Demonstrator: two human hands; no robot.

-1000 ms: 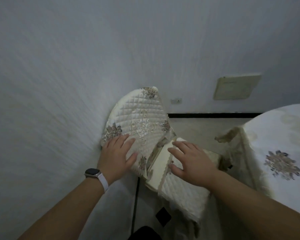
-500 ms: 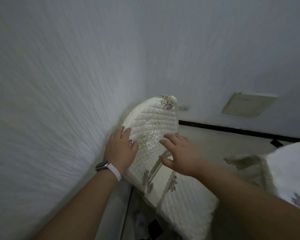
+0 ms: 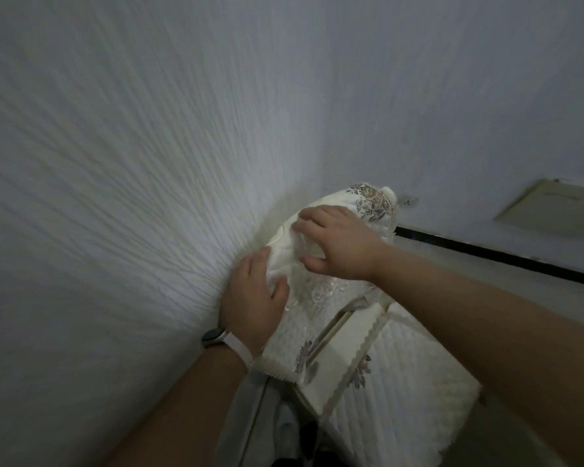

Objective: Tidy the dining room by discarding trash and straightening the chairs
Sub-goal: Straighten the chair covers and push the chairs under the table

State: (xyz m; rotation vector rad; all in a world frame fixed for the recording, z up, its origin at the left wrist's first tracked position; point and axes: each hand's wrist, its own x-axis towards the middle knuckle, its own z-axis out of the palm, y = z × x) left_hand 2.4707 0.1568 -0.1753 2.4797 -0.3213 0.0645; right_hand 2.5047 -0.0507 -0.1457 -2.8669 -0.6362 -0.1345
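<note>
A chair stands close against the textured wall, dressed in a cream quilted cover with embroidered flowers; its backrest (image 3: 371,200) rises in the middle of the view and its seat (image 3: 405,375) lies lower right. My left hand (image 3: 253,305), with a watch on the wrist, holds the left edge of the backrest cover, thumb over the bunched fabric. My right hand (image 3: 338,244) lies across the upper backrest with fingers curled into the cover, which puckers beneath them.
The white textured wall (image 3: 115,197) fills the left and top. A dark skirting strip (image 3: 499,256) runs along the far wall, with a small socket (image 3: 409,201) and a pale wall plate (image 3: 550,210) above it. Bare floor (image 3: 486,291) lies beyond the chair.
Both hands have moved up the backrest, from lying flat on it to bunching the cover. The view has swung left, and the table at the right has left the frame.
</note>
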